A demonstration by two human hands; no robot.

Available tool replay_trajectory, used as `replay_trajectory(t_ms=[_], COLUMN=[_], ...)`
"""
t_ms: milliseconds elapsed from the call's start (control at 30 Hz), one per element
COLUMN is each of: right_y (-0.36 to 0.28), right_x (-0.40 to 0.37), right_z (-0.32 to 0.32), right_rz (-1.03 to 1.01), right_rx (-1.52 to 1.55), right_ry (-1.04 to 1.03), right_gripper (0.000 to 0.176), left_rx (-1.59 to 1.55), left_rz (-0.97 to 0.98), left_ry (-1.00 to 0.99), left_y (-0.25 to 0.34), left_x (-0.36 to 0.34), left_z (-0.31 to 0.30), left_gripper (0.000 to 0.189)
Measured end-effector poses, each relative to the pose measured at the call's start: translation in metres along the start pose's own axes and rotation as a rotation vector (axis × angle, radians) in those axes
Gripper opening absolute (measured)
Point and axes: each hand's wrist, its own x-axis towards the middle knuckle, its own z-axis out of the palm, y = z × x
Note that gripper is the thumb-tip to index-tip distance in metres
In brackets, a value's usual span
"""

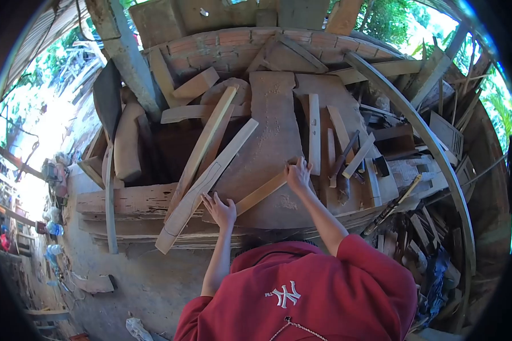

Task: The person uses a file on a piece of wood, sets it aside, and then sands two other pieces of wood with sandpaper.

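While one end of a short, flat, honey-brown wooden strip (261, 194) is being pinched narrowly between the thumb and fingers of the right hand (299, 172), the strip is lying aslant over the near part of a wide, dusty, dark-tan wooden board (273, 125). Near that board's left edge, the left hand (222, 211) is being held with fingers spread, its thumb just beside the strip's other end; whether any pressure is being put there cannot be told. By its fingertips, a long pale plank marked with dark drawn lines (215, 170) is slanting along the board's left side. For good control, the strip is best being steadied at both ends, pressed flat and without being bent, with the fingertips being placed clear of its edges. Right of the board's middle, a narrow whitish wooden bar (314, 133) is lying; farther right, a long curved wooden rib (415, 118) is arching. Beyond the board's far end, a low red-brick wall (227, 45) is standing.
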Motion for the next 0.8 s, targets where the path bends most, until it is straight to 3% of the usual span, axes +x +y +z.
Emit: replay_trajectory(t_ms=[100,200,300,400,467,633,800], right_y=[-0.019,-0.062,-0.103,-0.095,-0.063,0.011,-0.037], right_x=[-0.015,-0.047,-0.085,-0.083,-0.058,-0.003,-0.029], right_z=[0.005,0.003,0.002,-0.004,-0.001,-0.001,0.001], right_rz=[-0.068,-0.163,-0.323,-0.385,-0.264,0.025,-0.053], right_rx=[0.026,0.161,0.34,0.403,0.247,0.14,0.141], right_ry=[0.0,-0.148,-0.107,-0.065,-0.158,0.039,-0.076], right_gripper=[0.032,0.033,0.036,0.035,0.028,0.031,0.032], left_rx=[0.016,0.022,0.022,0.019,0.017,0.037,0.051], left_rz=[0.002,-0.012,-0.023,-0.022,-0.01,-0.011,-0.02], left_ry=[0.008,-0.001,0.0,-0.015,-0.011,-0.023,-0.047], left_y=[-0.002,-0.002,0.001,0.002,0.001,0.0,-0.001], left_x=[0.002,-0.004,0.0,0.0,-0.001,0.001,0.0], left_z=[0.001,0.002,0.0,-0.003,-0.003,0.001,0.0], left_gripper=[0.058,0.057,0.056,0.055,0.054,0.053,0.054])
